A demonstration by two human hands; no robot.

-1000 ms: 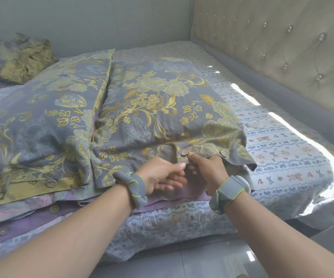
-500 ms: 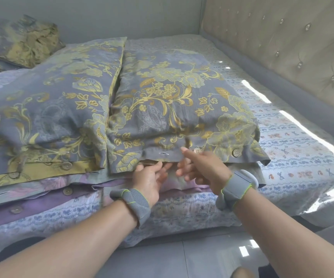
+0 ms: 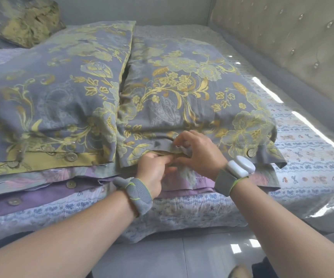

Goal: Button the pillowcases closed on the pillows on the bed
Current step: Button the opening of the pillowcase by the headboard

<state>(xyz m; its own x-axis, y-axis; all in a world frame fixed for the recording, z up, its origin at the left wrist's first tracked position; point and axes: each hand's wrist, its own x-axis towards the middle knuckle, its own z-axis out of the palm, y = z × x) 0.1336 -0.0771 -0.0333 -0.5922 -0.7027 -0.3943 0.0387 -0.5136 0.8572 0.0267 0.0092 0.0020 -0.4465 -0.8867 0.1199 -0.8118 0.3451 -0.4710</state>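
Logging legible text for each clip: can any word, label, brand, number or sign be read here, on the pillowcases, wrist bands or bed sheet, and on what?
None: no text can be read in this frame.
right pillowcase: floral print only, no label showing.
white wrist device: plain, no marking legible.
grey wrist band: no logo readable.
bed sheet: small printed motifs, not letters.

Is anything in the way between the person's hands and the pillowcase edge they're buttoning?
Nothing visible stands in the way. Both hands are on the open edge of the pillowcase. The left hand grips fabric under the flap, and the right hand pinches the flap's hem from above.
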